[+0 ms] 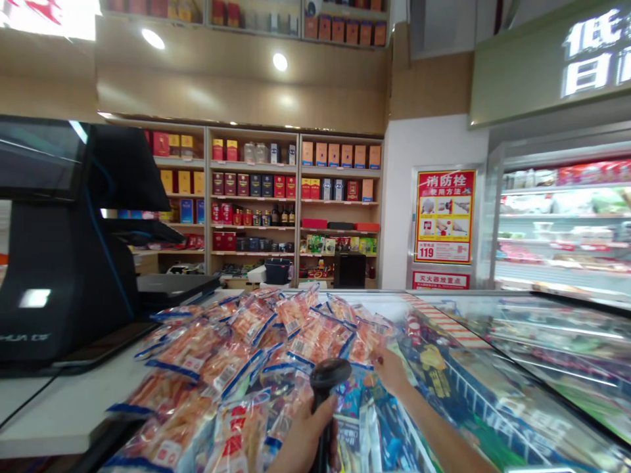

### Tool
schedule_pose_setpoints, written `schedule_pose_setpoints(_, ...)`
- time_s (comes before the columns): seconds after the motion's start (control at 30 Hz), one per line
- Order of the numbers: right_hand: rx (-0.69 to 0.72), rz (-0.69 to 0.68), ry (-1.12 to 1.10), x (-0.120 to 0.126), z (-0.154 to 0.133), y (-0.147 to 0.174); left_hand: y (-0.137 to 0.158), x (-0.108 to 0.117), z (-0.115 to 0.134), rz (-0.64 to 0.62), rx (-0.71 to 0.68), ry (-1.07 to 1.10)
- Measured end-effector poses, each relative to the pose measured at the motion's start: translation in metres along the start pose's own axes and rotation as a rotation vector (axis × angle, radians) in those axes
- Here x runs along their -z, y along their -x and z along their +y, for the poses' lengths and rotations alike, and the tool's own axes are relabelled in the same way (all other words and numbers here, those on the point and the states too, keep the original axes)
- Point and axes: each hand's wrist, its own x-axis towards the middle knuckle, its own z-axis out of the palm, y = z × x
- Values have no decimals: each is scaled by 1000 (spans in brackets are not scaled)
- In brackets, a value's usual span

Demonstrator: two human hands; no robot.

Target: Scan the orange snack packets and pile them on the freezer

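Observation:
My left hand (306,435) is wrapped around the handle of a black barcode scanner (331,374), its head pointing away over a pile of snack bags. To its right, my right hand (390,369) reaches forward with curled fingers. They pinch the lower edge of a clear bag of orange-pink food (365,340) at the right side of the pile. Blue-edged bags with white barcode labels, such as this bag (315,338), are heaped loosely on one another. In front of the scanner a bag with red lettering (237,430) lies among them.
A black checkout terminal (54,263) stands on the white counter (54,414) at left. Under the pile and to its right is a glass-topped freezer (473,374) with blue packages inside. Boxed goods fill the shelves (254,171) behind; a lit refrigerated display (566,223) stands at far right.

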Motion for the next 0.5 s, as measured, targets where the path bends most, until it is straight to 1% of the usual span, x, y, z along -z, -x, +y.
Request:
schedule_pose_setpoints(0.1, 55, 21, -38, -3, -1, -7, -11, 3, -1, 82, 17, 94)
schedule_pose_setpoints(0.2, 83, -6, -120, 4, 1, -5, -19, 5, 4, 99, 22, 141)
schedule_pose_setpoints(0.23, 63, -16, -140, 8, 3, -3, -22, 5, 6, 92, 21, 148)
schedule_pose_setpoints(0.3, -21, -17, -153, 17, 8, 2, -25, 6, 8, 69, 14, 162)
schedule_pose_setpoints(0.4, -161, 54, -138, 28, 13, 10, -28, 9, 9, -4, 23, 190)
schedule_pose_setpoints(0.5, -180, 132, -163, 30, 15, 14, -25, 14, 10, -82, 55, 227)
